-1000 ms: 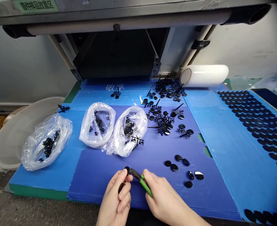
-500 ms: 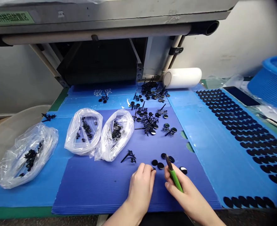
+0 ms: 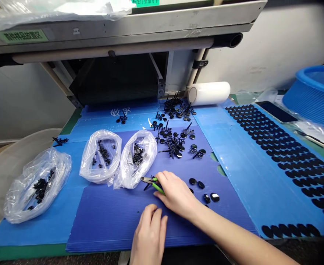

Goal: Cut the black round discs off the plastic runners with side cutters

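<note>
My right hand (image 3: 175, 193) grips green-handled cutters (image 3: 152, 183), their tip pointing left at a small black sprue piece (image 3: 148, 185) beside the rightmost clear bag (image 3: 135, 158). My left hand (image 3: 150, 232) rests palm down on the dark blue corrugated sheet (image 3: 109, 217), fingers loosely together, nothing visible in it. A few loose black oval discs (image 3: 203, 189) lie just right of my right hand. A pile of black sprues with discs (image 3: 175, 141) sits farther back.
Two more clear bags (image 3: 101, 154) (image 3: 35, 187) of small black parts lie to the left by a white basin (image 3: 7, 165). Rows of black discs (image 3: 288, 154) cover the light blue sheet at right. A white roll (image 3: 210, 92), blue basket (image 3: 316, 92) and machine opening (image 3: 117, 77) stand behind.
My right hand carried the cutters left, from the loose discs to the sprue piece by the bag. My left hand drew back toward me and now lies flat on the sheet.
</note>
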Tool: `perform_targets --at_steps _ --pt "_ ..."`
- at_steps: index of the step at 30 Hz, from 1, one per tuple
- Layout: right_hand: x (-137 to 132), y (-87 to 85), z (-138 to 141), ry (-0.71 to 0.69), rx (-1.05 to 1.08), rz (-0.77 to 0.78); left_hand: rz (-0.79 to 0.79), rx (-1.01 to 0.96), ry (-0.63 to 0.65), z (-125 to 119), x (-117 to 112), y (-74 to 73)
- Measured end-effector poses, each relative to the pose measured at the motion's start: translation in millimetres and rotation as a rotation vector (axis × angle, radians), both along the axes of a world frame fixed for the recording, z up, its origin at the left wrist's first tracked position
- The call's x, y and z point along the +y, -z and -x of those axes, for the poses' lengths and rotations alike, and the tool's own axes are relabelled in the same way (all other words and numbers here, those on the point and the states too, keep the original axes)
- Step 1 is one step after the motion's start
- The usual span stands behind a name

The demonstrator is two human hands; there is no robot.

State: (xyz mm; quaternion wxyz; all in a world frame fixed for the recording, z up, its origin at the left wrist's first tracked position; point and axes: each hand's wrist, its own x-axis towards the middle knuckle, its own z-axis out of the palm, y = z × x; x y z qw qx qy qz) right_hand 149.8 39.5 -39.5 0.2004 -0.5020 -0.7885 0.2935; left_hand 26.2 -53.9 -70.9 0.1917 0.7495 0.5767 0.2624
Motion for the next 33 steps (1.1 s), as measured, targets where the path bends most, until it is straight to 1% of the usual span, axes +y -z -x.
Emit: perform_targets --at_steps 2,4,6,7,9,11,12,13,15,17,21,24,28,33 --pt "0.3 1.4 0.3 0.012 0.025 0.02 -0.045 -0.103 -0.087 14.4 -5.7 -0.8" --pt "-1.8 -4.2 -6.0 0.03 0.074 0.077 -0.052 -0.238 -0.222 24.4 -7.6 -6.7" --pt "-5.6 -15.1 -14.0 0.023 0.127 0.167 0.048 -0.415 -0.358 29.9 -5.5 -18.1" --pt "-8.1 -21.2 -17.1 0.004 0.169 0.24 0.132 -0.529 -0.411 31.3 -3.4 -25.2" --pt "-14.1 -32.2 -20.0 -0.042 0.342 0.472 0.321 -0.779 -0.464 32.0 1.7 -40.3" --pt "-20.6 -39.4 -18.6 -0.06 0.588 0.73 0.46 -0.981 -0.451 30.9 5.7 -53.9" --pt "-23.6 -41.6 -16.9 -0.057 0.698 0.83 0.509 -1.045 -0.434 29.9 6.9 -59.6" --pt "-26.3 -43.0 -14.9 -0.051 0.777 0.892 0.551 -1.091 -0.419 28.8 7.5 -64.5" --pt "-30.4 -44.4 -11.3 -0.052 0.834 0.923 0.624 -1.164 -0.414 26.9 7.5 -72.1" --pt "-32.7 -45.0 -9.1 -0.055 0.848 0.941 0.69 -1.229 -0.428 25.7 6.9 -77.4" --pt "-33.9 -45.8 -8.1 -0.051 0.858 0.961 0.775 -1.312 -0.425 25.5 7.1 -82.0" --pt "-33.0 -47.4 -7.7 -0.057 0.853 0.933 0.785 -1.335 -0.405 26.2 8.2 -82.0" --pt "-30.5 -51.7 -7.3 -0.081 0.766 0.838 0.804 -1.337 -0.362 27.5 9.7 -82.1" --pt "-27.0 -55.0 -6.4 -0.128 0.695 0.809 0.898 -1.292 -0.315 30.0 11.8 -84.9"
